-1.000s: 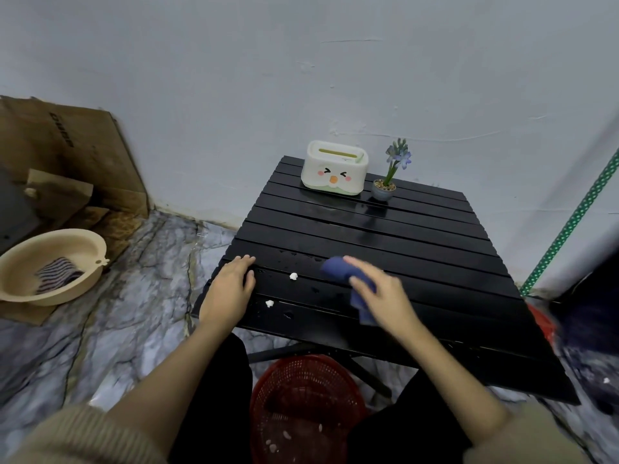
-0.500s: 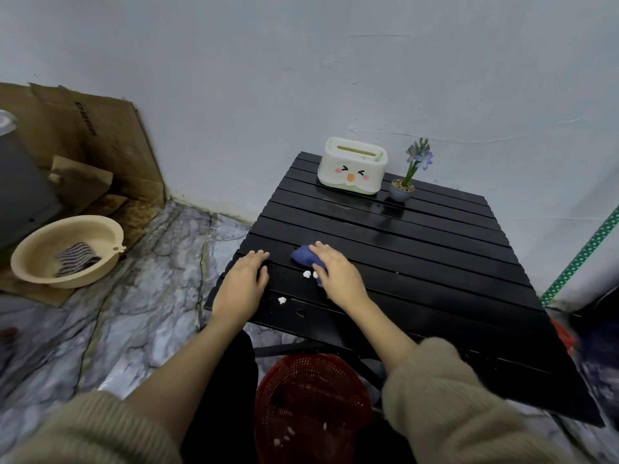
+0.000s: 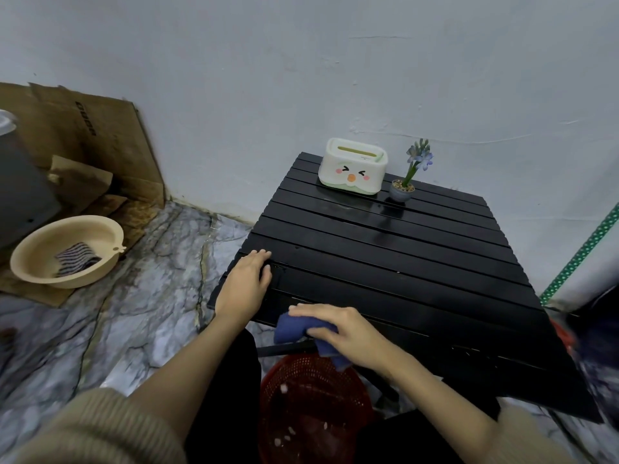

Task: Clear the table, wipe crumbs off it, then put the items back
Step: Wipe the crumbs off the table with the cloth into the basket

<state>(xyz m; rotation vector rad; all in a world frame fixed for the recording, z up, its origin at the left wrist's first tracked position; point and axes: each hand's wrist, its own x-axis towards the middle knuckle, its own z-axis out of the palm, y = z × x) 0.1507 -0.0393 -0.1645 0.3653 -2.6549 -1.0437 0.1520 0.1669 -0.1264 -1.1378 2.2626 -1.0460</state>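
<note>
I'm dragging the cloth (image 3: 303, 326), clutched in my right hand (image 3: 348, 333), off the table's (image 3: 402, 262) near edge; the crumbs seen there a moment ago are dropping into the basket (image 3: 315, 413), my left hand (image 3: 248, 283) lying flat, fingers open, beside it

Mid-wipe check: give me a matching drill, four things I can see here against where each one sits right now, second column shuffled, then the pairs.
Things:
1. blue cloth
2. red basket
3. tissue box
4. striped rag

Places:
A. inside the beige basin on the floor
B. far end of the table, beside the potted flower
C. under the right hand at the table's near edge
D. on the floor below the near edge

Pairs: 1-C, 2-D, 3-B, 4-A
</note>
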